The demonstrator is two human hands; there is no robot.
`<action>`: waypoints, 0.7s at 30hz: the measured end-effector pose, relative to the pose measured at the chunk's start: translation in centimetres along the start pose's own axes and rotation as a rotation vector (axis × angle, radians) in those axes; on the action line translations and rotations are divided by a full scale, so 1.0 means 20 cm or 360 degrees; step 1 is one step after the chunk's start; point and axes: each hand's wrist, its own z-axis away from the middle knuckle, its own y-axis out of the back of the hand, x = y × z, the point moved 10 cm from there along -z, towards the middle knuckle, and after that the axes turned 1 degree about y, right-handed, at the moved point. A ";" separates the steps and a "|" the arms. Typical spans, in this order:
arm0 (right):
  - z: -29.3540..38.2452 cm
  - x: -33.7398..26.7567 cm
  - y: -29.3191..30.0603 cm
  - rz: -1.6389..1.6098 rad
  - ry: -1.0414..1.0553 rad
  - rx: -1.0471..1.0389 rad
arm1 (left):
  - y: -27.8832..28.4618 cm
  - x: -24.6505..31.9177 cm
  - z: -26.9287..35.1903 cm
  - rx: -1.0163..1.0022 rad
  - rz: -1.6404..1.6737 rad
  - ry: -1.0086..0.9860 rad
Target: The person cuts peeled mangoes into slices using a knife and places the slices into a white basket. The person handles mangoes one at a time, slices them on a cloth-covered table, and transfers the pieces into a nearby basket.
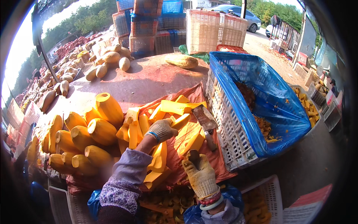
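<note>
My left hand (162, 130), in a knit work glove, grips the end of a cut yellow-orange squash piece (181, 121). Other peeled squash pieces (144, 123) lie around it on a red cloth (221, 165). Palm down, my right hand (200, 172) wears a stained glove and has its fingers parted, with nothing visible in them. Just beyond its fingertips is a thick squash chunk (193, 144). A cleaver with a broad, residue-smeared blade (205, 117) rests against the crate side, its handle (210, 142) pointing toward me. Whole peeled squashes (102, 130) are stacked left of my left hand.
A plastic crate (228, 134) lined with blue film (279, 112) holds squash scraps at right. Below the table edge sit crates (272, 193) with scraps and pieces. Unpeeled squashes (112, 57) lie at the far side, before stacked crates (144, 28). A car (237, 12) stands beyond.
</note>
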 end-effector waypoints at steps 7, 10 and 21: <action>-0.02 0.36 0.01 -0.0663 -0.0702 0.0181 | -0.10 0.24 0.90 0.0528 -0.0313 -0.0214; 0.09 0.37 -0.15 -0.0761 -0.0956 -0.0018 | -0.11 0.26 1.11 0.0607 -0.0398 -0.0201; 0.14 0.08 -0.60 -0.0936 -0.0535 -0.0895 | -0.42 -0.41 1.18 -0.0159 0.2885 0.0751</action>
